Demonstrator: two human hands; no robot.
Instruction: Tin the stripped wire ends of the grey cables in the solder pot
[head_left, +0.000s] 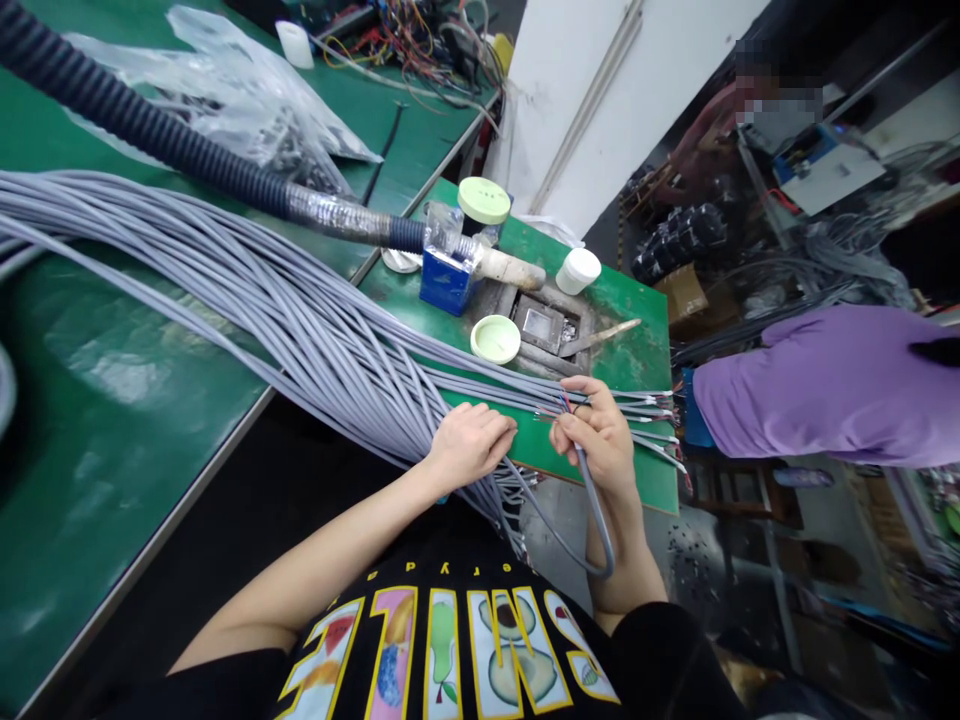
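Observation:
A thick bundle of grey cables (pixel 322 310) runs across the green tables from the left. My left hand (pixel 472 440) is closed over the lower edge of this bundle, fingers curled; exactly which strands lie inside the grip is hidden. My right hand (pixel 598 435) pinches one grey cable (pixel 596 500) near its stripped end, where thin red and blue wires (pixel 565 402) stick up. That cable loops down and back toward my left hand. Beyond my right hand, several cable ends (pixel 660 408) with bared wires lie at the table's right edge.
A solder pot (pixel 541 325) with a flat scraper (pixel 600 338) sits behind the cables. Around it are a pale green lid (pixel 496 340), a white cup (pixel 578 271) and a blue box (pixel 445 280). A black corrugated hose (pixel 187 145) hangs overhead. A person in purple (pixel 832 385) is at right.

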